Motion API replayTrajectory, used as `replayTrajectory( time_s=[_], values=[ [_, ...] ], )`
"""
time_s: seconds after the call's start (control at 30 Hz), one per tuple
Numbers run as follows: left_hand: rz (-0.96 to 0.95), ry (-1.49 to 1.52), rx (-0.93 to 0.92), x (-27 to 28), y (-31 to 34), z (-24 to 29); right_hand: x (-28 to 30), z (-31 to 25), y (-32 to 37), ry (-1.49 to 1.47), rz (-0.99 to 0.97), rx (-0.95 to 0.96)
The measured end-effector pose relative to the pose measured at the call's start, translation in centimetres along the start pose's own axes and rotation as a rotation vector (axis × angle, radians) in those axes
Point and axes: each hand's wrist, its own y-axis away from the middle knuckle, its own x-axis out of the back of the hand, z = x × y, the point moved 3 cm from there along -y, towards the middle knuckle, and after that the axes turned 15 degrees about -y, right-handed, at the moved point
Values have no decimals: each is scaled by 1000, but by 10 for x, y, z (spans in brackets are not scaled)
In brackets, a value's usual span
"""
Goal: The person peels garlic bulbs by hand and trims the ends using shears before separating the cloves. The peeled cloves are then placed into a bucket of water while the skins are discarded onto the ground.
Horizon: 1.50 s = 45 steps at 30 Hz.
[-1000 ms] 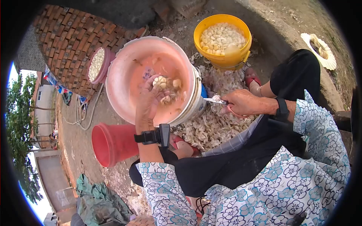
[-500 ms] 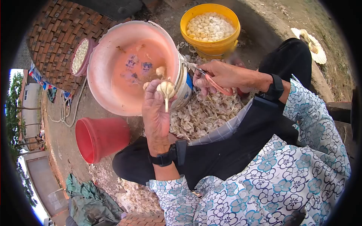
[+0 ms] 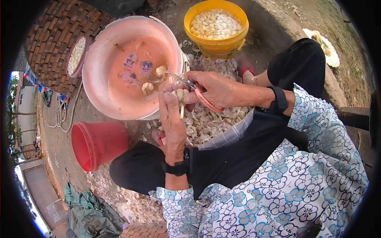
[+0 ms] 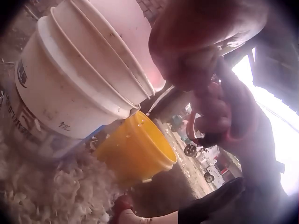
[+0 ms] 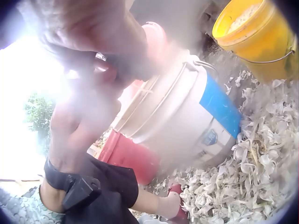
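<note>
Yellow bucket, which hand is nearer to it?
Right. The right hand, holding scissors, is just below the yellow bucket; the left hand, holding a garlic bulb, lies farther away.

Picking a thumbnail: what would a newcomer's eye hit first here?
Dead centre, the left hand holds a garlic bulb and the right hand holds scissors close by, over a pale heap of husks. Behind sit a pink basin with a few bulbs and a yellow bucket of peeled cloves.
</note>
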Motion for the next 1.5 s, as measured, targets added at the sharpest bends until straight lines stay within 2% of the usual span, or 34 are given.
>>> replayTrajectory(
  time_s=[0.07, 0.17, 0.23, 0.27, 0.33, 0.4, 0.43, 0.47, 0.53, 0.6, 0.63, 0.7, 0.73, 0.8, 0.87, 0.93, 1.0, 1.03, 1.1, 1.17, 1.23, 1.3, 1.33, 1.4, 1.5],
  values=[
    [19, 114, 72, -1, 3, -2, -2, 3, 1, 100, 2, -33],
    [-9, 189, 142, 2, 0, -4, -5, 22, -2, -60, 30, -116],
    [-8, 107, 162, 5, -2, -2, -6, 20, -2, -339, 37, -161],
    [-7, 23, 180, 7, -5, -2, -6, 19, -2, -339, 38, -163],
    [40, 16, 153, 12, -8, -5, -3, 22, -2, -642, 123, -229],
    [42, 150, 274, 15, -8, -4, 2, 21, -8, -601, 132, -203],
    [-65, 310, 259, 17, -9, -5, 4, 20, -10, -648, 126, -208],
    [-66, 309, 258, 17, -9, -6, 5, 20, -11, -694, 120, -212],
    [-52, 482, 273, 15, -9, -6, 11, 23, -11, -665, 129, -193],
    [-35, 550, 266, 13, -10, -7, 18, 26, -8, -63, -78, -101],
    [-16, 619, 262, 14, -9, -8, 22, 27, -3, -66, -80, -102],
    [-41, 654, 247, 18, -8, -14, 28, 27, 7, 741, -191, -102],
    [-70, 692, 227, 19, -9, -16, 29, 28, 9, 742, -191, -102],
    [-68, 714, 211, 21, -9, -19, 31, 32, 13, 51, -42, -254],
    [-70, 732, 199, 21, -8, -18, 26, 35, 13, 2, -106, -258],
    [18, 761, 232, 18, -9, -14, 22, 36, 13, -47, -165, -260],
    [11, 728, 225, 17, -10, -15, 18, 35, 12, 156, -211, -193],
    [9, 697, 218, 18, -10, -15, 17, 36, 12, 151, -209, -192],
    [4, 671, 197, 18, -10, -15, 17, 38, 12, -85, -191, -229],
    [-3, 648, 175, 17, -10, -13, 22, 37, 12, -78, -197, -203],
    [-19, 474, 134, 18, -10, -9, 24, 26, 13, -68, -204, -174],
    [-5, 416, 109, 16, -9, -10, 27, 13, 15, 357, -194, -121],
    [9, 360, 86, 14, -9, -10, 28, 17, 15, 357, -189, -122],
    [62, 299, 77, 10, -7, -10, 27, 21, 13, 525, -144, -3],
    [176, 116, 52, 5, -6, -10, 23, 9, 17, 589, -177, -9]
  ],
)
